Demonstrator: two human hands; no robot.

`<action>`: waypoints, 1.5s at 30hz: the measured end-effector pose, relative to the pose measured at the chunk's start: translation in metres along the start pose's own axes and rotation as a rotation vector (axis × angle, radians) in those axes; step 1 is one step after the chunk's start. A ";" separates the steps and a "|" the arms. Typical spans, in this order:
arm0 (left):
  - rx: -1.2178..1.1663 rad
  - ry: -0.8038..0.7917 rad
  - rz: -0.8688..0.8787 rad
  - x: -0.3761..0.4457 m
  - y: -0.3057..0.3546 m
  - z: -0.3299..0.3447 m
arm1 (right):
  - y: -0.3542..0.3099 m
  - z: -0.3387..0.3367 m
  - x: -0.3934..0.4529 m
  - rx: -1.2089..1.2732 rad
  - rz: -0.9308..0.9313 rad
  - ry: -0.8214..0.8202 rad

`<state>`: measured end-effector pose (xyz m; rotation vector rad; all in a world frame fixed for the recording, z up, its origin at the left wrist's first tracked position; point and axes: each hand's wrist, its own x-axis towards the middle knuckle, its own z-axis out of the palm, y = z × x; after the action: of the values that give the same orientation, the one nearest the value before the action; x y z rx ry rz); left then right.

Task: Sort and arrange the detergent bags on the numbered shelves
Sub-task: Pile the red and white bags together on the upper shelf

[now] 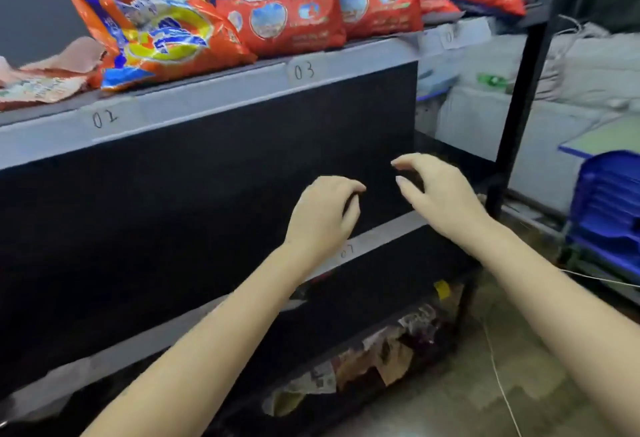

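Above, the upper shelf (207, 104) carried several detergent bags: one orange bag with a yellow and blue swirl (162, 32) over the label 01 (104, 118), two red-orange bags with white lettering (287, 6) standing side by side over the label 03 (304, 71), more red-orange ones lying farther along, blurred past counting, and one pale flattened bag (41, 79) at the near end. Below that shelf, both hands hung before the dark gap. The left hand (323, 214) had loosely curled fingers, holding nothing. The right hand (433, 190), just beside it, kept thumb and fingers apart, gripping nothing, touching nothing
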<state>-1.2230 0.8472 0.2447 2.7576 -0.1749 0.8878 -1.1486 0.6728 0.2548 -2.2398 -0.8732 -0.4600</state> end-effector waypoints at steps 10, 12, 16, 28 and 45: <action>-0.028 -0.508 -0.183 -0.078 -0.031 0.190 | 0.144 0.127 -0.104 -0.002 0.415 -0.368; -0.021 -0.581 -0.249 -0.084 -0.057 0.230 | 0.171 0.168 -0.106 0.004 0.451 -0.430; -0.048 -0.686 -0.443 -0.092 -0.116 0.305 | 0.230 0.263 -0.098 -0.045 0.419 -0.549; 0.121 -0.268 -0.670 -0.087 -0.286 0.452 | 0.338 0.477 0.014 0.009 0.269 -0.419; -1.035 0.182 -1.404 -0.095 -0.328 0.490 | 0.343 0.526 0.044 0.820 0.567 -0.504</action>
<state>-0.9651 1.0391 -0.2584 1.2532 0.9238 0.3772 -0.8380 0.8766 -0.2538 -1.6991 -0.4730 0.6470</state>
